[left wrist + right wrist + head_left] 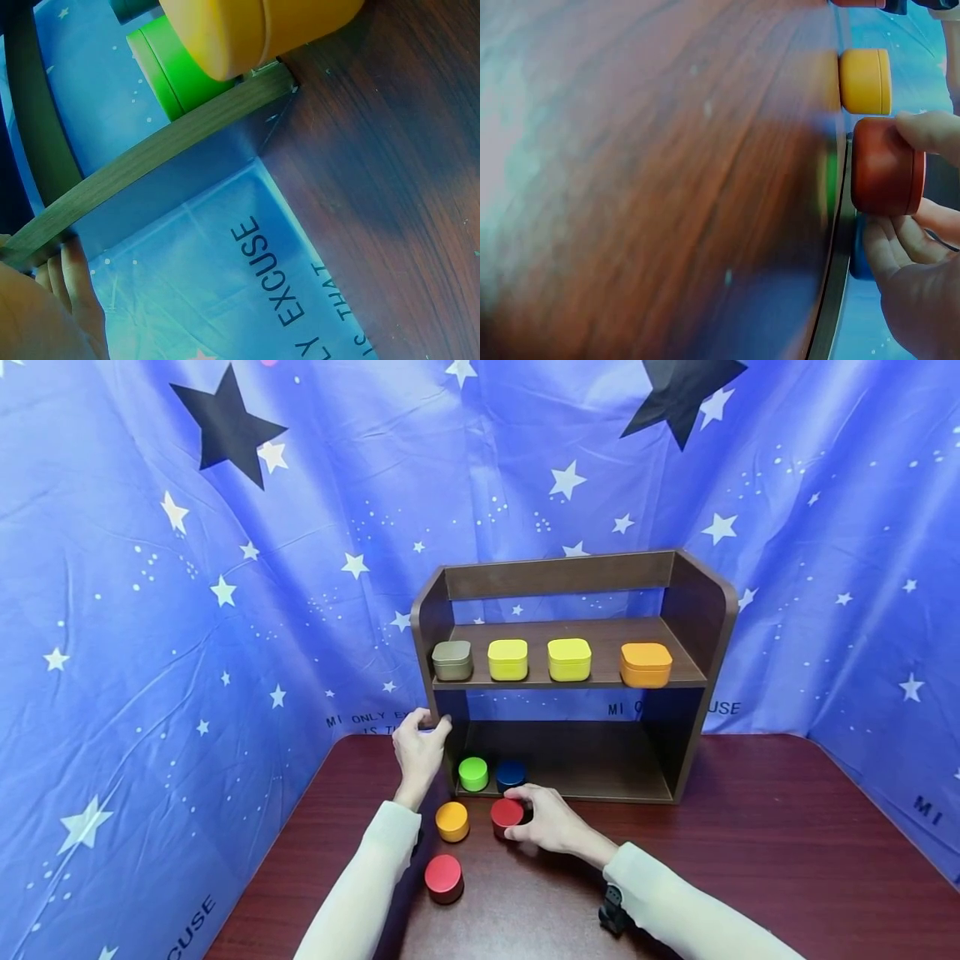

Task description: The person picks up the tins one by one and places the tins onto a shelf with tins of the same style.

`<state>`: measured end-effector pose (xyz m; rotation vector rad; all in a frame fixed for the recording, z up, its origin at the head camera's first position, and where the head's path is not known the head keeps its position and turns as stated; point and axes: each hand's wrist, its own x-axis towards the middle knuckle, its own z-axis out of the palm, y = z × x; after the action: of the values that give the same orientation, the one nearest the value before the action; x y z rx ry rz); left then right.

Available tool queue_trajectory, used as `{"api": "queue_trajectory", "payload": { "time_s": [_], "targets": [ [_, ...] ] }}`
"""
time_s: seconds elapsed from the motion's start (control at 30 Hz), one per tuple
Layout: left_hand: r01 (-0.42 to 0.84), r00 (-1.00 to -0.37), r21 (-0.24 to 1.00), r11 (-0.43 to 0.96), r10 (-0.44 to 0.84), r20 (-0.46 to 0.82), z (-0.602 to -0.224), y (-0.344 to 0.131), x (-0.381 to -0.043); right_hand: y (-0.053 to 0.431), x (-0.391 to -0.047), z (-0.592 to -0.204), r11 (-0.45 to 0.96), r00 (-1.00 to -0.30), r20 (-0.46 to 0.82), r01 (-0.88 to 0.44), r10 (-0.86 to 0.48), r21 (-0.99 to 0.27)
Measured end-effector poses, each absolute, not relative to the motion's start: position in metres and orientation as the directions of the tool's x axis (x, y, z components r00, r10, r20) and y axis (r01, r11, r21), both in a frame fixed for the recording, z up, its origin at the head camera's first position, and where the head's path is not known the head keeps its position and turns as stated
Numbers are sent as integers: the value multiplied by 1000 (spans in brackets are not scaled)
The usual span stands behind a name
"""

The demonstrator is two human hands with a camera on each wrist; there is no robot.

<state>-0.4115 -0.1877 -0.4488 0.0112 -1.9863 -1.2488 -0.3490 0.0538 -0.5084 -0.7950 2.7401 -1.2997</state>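
Observation:
My left hand (420, 753) grips the front edge of the left side panel (150, 154) of a dark brown two-tier wooden shelf (558, 575). Between thumb and fingers, my right hand (553, 823) pinches a round red tin (507, 813) by its sides, just in front of the lower tier. The right wrist view shows the thumb on one side of this red tin (885, 169) and fingers on the other. Behind it, on the lower tier, a round dark blue tin (511, 774) stands beside a round green tin (473, 774).
A round yellow-orange tin (452, 822) and a second red tin (444, 878) stand on the dark red table (780, 852). Along the upper tier are a grey square tin (452, 661), two yellow ones (507, 660) and an orange one (646, 666). A starry blue curtain (315, 635) surrounds the table.

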Motion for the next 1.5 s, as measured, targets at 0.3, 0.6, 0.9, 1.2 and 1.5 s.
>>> {"api": "queue_trajectory", "payload": {
  "time_s": [0.3,0.6,0.9,1.2,1.5],
  "targets": [
    [360,-703,770,526,-390,595,-447,-190,-410,66,-350,-503,533,-874,221,-446,-433,-719],
    [361,-702,772,523,-392,594,-448,-192,-411,78,-355,-500,533,-883,215,-430,-418,-729],
    [365,-703,775,516,-394,593,-449,-192,-411,88,-362,-497,530,-889,231,-426,-396,-733],
    [364,-704,776,515,-394,591,-452,-190,-413,95,-368,-494,534,-899,227,-409,-374,-740],
    [370,-701,769,520,-387,599,-451,-188,-412,103,-379,-496,558,-923,198,-360,-330,-748]
  ]
}}
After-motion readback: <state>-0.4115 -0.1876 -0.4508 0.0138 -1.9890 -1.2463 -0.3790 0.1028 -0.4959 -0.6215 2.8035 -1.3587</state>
